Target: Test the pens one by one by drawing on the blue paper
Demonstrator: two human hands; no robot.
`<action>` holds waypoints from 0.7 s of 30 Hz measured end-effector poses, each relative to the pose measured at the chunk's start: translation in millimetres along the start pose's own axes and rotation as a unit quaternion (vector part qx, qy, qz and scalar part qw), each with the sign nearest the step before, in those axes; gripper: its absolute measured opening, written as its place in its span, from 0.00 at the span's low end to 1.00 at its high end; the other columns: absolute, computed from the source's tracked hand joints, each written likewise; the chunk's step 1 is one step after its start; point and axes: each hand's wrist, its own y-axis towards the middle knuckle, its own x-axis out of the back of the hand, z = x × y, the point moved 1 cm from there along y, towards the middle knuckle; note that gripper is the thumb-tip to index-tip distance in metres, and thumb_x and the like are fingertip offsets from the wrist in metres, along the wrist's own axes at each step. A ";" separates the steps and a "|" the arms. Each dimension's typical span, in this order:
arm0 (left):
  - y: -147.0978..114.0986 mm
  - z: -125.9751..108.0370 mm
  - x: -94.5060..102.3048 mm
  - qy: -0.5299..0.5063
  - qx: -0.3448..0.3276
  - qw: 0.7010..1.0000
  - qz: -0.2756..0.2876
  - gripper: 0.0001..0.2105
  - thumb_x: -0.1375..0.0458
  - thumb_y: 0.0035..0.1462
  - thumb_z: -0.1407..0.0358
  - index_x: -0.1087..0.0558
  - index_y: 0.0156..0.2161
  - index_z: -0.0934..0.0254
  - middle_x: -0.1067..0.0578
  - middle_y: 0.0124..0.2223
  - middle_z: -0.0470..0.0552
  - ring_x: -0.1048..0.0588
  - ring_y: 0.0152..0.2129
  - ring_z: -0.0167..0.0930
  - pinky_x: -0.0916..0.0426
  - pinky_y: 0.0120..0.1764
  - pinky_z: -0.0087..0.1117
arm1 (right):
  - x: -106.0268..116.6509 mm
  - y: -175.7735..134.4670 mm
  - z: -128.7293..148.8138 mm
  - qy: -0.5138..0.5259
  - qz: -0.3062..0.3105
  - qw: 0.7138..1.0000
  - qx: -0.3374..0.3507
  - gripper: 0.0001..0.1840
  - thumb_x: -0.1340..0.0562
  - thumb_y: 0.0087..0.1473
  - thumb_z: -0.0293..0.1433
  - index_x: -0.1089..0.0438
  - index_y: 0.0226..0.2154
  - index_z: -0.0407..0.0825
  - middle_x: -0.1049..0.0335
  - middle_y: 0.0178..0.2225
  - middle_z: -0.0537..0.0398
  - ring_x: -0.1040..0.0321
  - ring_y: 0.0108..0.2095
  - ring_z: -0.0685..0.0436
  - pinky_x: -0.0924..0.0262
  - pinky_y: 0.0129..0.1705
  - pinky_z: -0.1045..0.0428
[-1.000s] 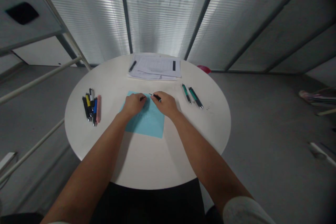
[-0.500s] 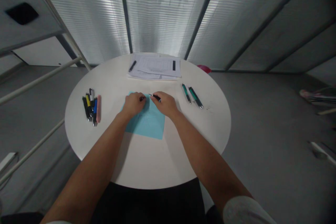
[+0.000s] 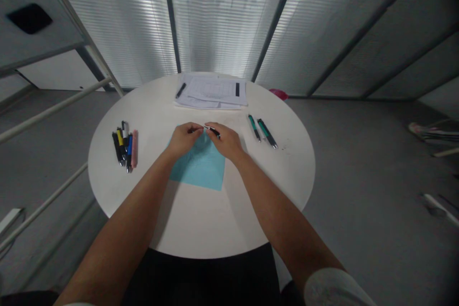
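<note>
Above the far edge of a light blue sheet of paper (image 3: 198, 168), both my hands come close together. My right hand (image 3: 227, 142) is closed on a black pen part (image 3: 214, 131) with a thin, pale end pointing left. In the fingers of my left hand (image 3: 183, 140) is a small dark pen piece (image 3: 192, 130), mostly hidden by the fingers. The left fingertips are almost at the thin end of the right-hand part; whether they touch it I cannot tell.
On the white round table (image 3: 201, 224), several pens (image 3: 124, 146) and a pink stick-like item (image 3: 134, 148) lie at left. Two green-and-black pens (image 3: 267, 133) lie at right. Printed papers (image 3: 211, 92) with a dark pen (image 3: 181, 90) on them are at the back. A white metal frame (image 3: 53, 105) stands left.
My left hand has moved slightly up and right, bringing its fingertips to the thin end of the right-hand pen part. The dark piece in it is now more hidden. My right hand barely moved.
</note>
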 end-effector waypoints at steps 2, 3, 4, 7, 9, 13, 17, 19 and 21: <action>-0.6 -2.6 -1.0 -0.056 0.003 0.998 0.014 0.16 0.39 0.50 0.58 0.23 0.38 0.69 0.23 0.33 0.54 0.29 0.27 0.29 0.35 0.33 0.31 | 0.8 -0.1 0.5 -0.001 0.002 1.000 -0.001 0.18 0.48 0.64 0.40 0.31 0.52 0.58 0.27 0.49 0.56 0.30 0.47 0.45 0.38 0.49 0.50; -1.0 -4.0 -1.3 -0.073 0.006 0.997 0.020 0.16 0.39 0.50 0.58 0.23 0.38 0.69 0.23 0.31 0.53 0.30 0.25 0.27 0.36 0.31 0.30 | 1.1 -0.1 0.8 -0.002 0.003 1.000 -0.003 0.18 0.48 0.64 0.40 0.31 0.52 0.58 0.27 0.49 0.56 0.30 0.47 0.45 0.38 0.49 0.50; -1.4 -5.4 -1.4 -0.085 0.009 0.996 0.023 0.15 0.38 0.49 0.58 0.23 0.38 0.69 0.24 0.30 0.51 0.32 0.24 0.26 0.38 0.30 0.29 | 1.5 -0.1 1.2 -0.002 0.004 1.000 -0.004 0.18 0.49 0.64 0.39 0.31 0.52 0.58 0.27 0.49 0.56 0.30 0.47 0.45 0.38 0.49 0.50; -2.2 -9.0 -1.1 -0.111 0.021 0.993 0.015 0.14 0.38 0.48 0.59 0.23 0.36 0.69 0.27 0.26 0.48 0.36 0.21 0.24 0.41 0.27 0.28 | 2.7 0.1 2.4 -0.001 0.005 1.000 -0.001 0.18 0.49 0.65 0.40 0.31 0.52 0.57 0.26 0.48 0.55 0.30 0.47 0.45 0.38 0.49 0.51; -2.4 -10.4 -0.5 -0.136 0.034 0.990 0.000 0.14 0.37 0.48 0.59 0.23 0.36 0.69 0.28 0.25 0.48 0.37 0.20 0.23 0.43 0.25 0.27 | 3.4 0.1 2.9 -0.001 0.003 1.000 0.005 0.19 0.50 0.65 0.40 0.31 0.52 0.58 0.26 0.48 0.56 0.30 0.47 0.46 0.38 0.49 0.51; -2.5 -11.2 -0.3 -0.172 0.046 0.984 -0.003 0.13 0.37 0.47 0.60 0.23 0.35 0.68 0.29 0.24 0.47 0.38 0.19 0.22 0.45 0.24 0.27 | 3.8 0.1 2.4 0.001 0.007 1.000 0.019 0.18 0.49 0.65 0.41 0.30 0.50 0.57 0.26 0.46 0.56 0.30 0.46 0.46 0.39 0.49 0.52; -2.7 -11.1 -0.8 -0.161 0.041 0.986 0.015 0.12 0.37 0.47 0.60 0.23 0.34 0.68 0.33 0.21 0.45 0.38 0.19 0.23 0.45 0.24 0.28 | 3.3 0.4 1.5 -0.001 0.001 1.000 0.021 0.18 0.49 0.64 0.40 0.29 0.49 0.56 0.25 0.45 0.56 0.30 0.45 0.46 0.39 0.48 0.52; -2.6 -11.1 -0.6 -0.169 0.043 0.985 0.008 0.12 0.37 0.47 0.61 0.23 0.34 0.68 0.31 0.23 0.46 0.38 0.19 0.23 0.45 0.24 0.28 | 3.3 0.3 1.7 -0.003 0.000 1.000 0.018 0.18 0.49 0.64 0.40 0.29 0.49 0.57 0.25 0.45 0.56 0.30 0.44 0.46 0.39 0.48 0.52; -2.4 -11.0 -0.1 -0.180 0.046 0.983 -0.004 0.12 0.37 0.47 0.61 0.24 0.35 0.67 0.28 0.27 0.48 0.37 0.19 0.23 0.44 0.24 0.28 | 3.7 -0.1 2.2 -0.006 -0.001 1.000 0.013 0.18 0.49 0.64 0.40 0.29 0.49 0.58 0.25 0.45 0.57 0.30 0.44 0.47 0.39 0.47 0.52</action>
